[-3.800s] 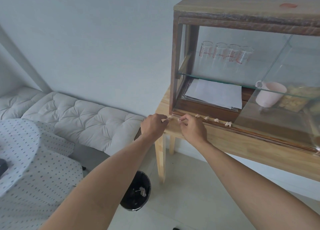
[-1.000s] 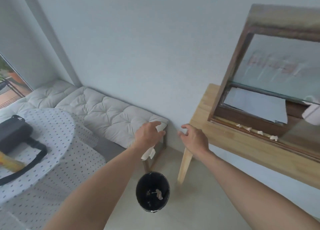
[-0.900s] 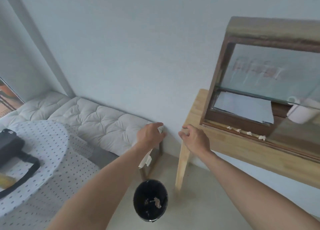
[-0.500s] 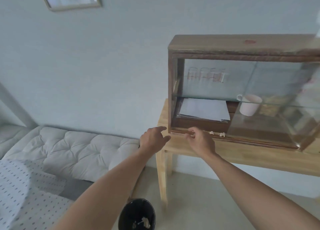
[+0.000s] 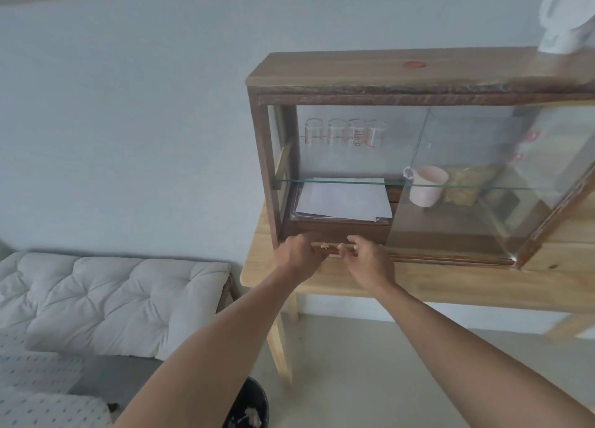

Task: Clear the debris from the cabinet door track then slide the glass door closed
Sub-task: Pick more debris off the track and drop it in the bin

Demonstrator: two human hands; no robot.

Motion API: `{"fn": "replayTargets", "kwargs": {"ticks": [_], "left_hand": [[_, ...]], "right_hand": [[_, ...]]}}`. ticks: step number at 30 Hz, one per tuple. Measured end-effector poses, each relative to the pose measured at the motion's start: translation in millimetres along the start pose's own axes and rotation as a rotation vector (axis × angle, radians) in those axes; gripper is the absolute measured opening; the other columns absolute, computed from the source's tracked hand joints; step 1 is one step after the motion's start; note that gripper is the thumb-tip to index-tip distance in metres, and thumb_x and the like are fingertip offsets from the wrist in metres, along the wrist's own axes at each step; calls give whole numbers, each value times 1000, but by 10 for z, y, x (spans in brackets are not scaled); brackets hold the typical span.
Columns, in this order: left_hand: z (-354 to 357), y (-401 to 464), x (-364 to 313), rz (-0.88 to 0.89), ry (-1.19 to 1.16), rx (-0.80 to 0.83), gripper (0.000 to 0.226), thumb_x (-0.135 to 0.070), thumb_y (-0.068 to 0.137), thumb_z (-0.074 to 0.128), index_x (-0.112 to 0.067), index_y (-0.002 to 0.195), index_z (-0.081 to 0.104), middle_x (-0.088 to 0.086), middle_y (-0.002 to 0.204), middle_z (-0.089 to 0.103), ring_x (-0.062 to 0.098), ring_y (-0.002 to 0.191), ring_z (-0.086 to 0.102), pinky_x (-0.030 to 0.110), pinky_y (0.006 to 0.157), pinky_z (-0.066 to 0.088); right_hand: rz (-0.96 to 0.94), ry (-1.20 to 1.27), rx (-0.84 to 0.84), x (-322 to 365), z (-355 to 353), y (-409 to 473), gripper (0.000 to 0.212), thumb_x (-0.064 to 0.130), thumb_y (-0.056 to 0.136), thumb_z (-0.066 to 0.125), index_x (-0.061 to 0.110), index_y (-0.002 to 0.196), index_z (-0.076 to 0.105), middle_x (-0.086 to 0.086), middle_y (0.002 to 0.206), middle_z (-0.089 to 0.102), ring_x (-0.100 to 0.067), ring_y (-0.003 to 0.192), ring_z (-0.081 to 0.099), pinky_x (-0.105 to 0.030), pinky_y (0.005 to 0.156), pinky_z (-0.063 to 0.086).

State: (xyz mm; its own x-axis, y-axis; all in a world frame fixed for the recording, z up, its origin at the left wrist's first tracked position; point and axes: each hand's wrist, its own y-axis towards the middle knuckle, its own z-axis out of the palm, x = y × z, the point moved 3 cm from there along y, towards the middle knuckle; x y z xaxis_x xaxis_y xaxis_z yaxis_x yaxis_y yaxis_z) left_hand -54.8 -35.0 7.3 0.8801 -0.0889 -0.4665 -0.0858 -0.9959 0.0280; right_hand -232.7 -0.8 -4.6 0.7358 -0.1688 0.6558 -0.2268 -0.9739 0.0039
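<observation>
The wooden cabinet [image 5: 386,73] stands on a light wood table [image 5: 483,282]. Its glass door [image 5: 502,176] is slid to the right, so the left half is open. Small pale debris pieces [image 5: 324,245] lie in the bottom front track [image 5: 450,259] at the open left end. My left hand [image 5: 297,258] is curled at the track, its fingertips against one piece; the grip is hidden. My right hand [image 5: 370,261] pinches another crumb just to the right. The rest of the track runs bare under the glass.
A black bin [image 5: 249,408] with paper scraps stands on the floor below the table's left leg. A white tufted bench [image 5: 106,302] is at the left. Inside the cabinet are papers [image 5: 341,198], a pink mug [image 5: 428,186] and several glasses [image 5: 344,132].
My left hand dropped a wad of scraps over the bin, then both hands came back up to the cabinet. They have gone from just in front of the track to pinching debris in it.
</observation>
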Motion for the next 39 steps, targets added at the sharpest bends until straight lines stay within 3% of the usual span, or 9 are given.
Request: {"fn": "replayTargets", "kwargs": {"ticks": [3, 6, 12, 20, 24, 27, 32, 35, 39], "left_hand": [[91, 66, -44, -13, 9, 7, 32, -52, 92, 69, -54, 124, 72, -9, 104, 79, 24, 103, 72, 35, 82, 57], [166, 113, -37, -36, 53, 9, 26, -50, 94, 68, -45, 117, 77, -3, 102, 79, 28, 101, 72, 37, 80, 58], [208, 111, 14, -31, 31, -21, 21, -43, 95, 68, -41, 113, 80, -4, 102, 80, 29, 99, 72, 38, 82, 59], [167, 116, -36, -56, -61, -22, 12, -41, 97, 71, -35, 105, 77, -9, 102, 79, 22, 98, 72, 38, 81, 60], [153, 117, -74, -52, -63, -2, 3, -37, 96, 70, -34, 96, 70, -7, 98, 75, 24, 93, 70, 42, 79, 61], [161, 94, -58, -41, -79, -16, 6, -35, 97, 70, -30, 101, 71, -8, 95, 75, 23, 92, 70, 41, 78, 61], [137, -36, 75, -62, -140, -45, 11, -39, 97, 71, -30, 102, 72, -15, 80, 66, 19, 88, 68, 30, 64, 44], [71, -151, 186, -75, -135, -54, 10, -39, 97, 69, -31, 102, 72, -13, 84, 68, 18, 86, 65, 30, 61, 40], [-46, -323, 401, -96, -147, -70, 9, -39, 98, 68, -31, 102, 71, -12, 84, 70, 18, 82, 66, 29, 57, 39]], "right_hand": [[9, 2, 38, -32, 46, 33, 48, 50, 102, 60, 32, 147, 63, -4, 111, 84, -28, 112, 77, -42, 93, 60], [15, 12, 59, -71, 90, 52, 46, 47, 102, 61, 34, 146, 64, -1, 101, 85, -24, 99, 80, -41, 90, 61], [-5, 32, 33, -104, 110, 60, 30, 43, 100, 64, 37, 127, 74, 5, 75, 81, -18, 80, 79, -37, 81, 62], [-24, 43, 11, -49, 110, 99, 14, 40, 101, 65, 29, 107, 73, 0, 70, 77, -23, 79, 77, -41, 78, 61], [-15, 42, 13, -48, 98, 111, 12, 39, 101, 65, 28, 104, 71, 0, 69, 77, -24, 80, 76, -42, 78, 61], [-16, 54, 10, -58, 92, 88, 13, 39, 101, 65, 28, 104, 71, -1, 71, 78, -25, 80, 76, -42, 78, 61], [-16, 105, 17, -69, 111, -22, 11, 38, 100, 67, 29, 103, 71, 1, 79, 80, -25, 79, 76, -44, 77, 61], [-35, 127, 14, -8, 153, -107, 10, 37, 99, 69, 29, 102, 73, -2, 92, 82, -27, 78, 76, -44, 77, 62], [-59, 153, 41, 156, 289, -243, 11, 40, 98, 69, 30, 102, 72, -1, 93, 82, -27, 80, 76, -43, 77, 62]]}}
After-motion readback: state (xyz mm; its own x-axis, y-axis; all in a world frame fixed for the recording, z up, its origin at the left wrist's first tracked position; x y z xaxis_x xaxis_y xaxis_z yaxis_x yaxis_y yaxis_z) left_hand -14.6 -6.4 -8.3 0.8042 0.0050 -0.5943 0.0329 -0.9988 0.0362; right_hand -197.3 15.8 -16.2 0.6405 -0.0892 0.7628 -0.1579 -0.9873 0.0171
